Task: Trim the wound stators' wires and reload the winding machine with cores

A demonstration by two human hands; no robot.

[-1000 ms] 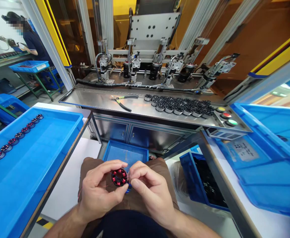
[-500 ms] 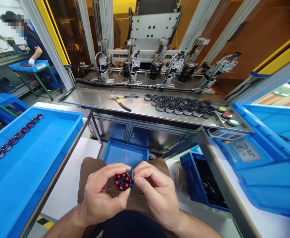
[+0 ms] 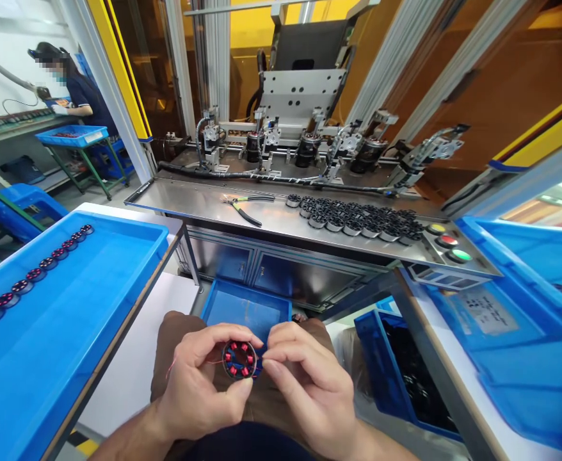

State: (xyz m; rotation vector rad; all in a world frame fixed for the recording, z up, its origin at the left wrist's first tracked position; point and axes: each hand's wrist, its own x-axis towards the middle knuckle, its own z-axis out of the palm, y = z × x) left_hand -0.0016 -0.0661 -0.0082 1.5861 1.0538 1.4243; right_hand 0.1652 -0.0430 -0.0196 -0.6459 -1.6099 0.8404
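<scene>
Left hand (image 3: 199, 384) pinches a wound coil ring (image 3: 239, 359) face-up by its rim, right hand (image 3: 310, 384) fingertips closed at its edge, apparently on the wire.

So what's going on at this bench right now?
A seated person holds a small round black stator with red wire coils over their lap, the left hand gripping its rim and the right hand pinching at its right edge. A row of similar wound stators lies in the blue plastic tray at left. Bare black stator cores and pliers rest on the steel machine shelf.
</scene>
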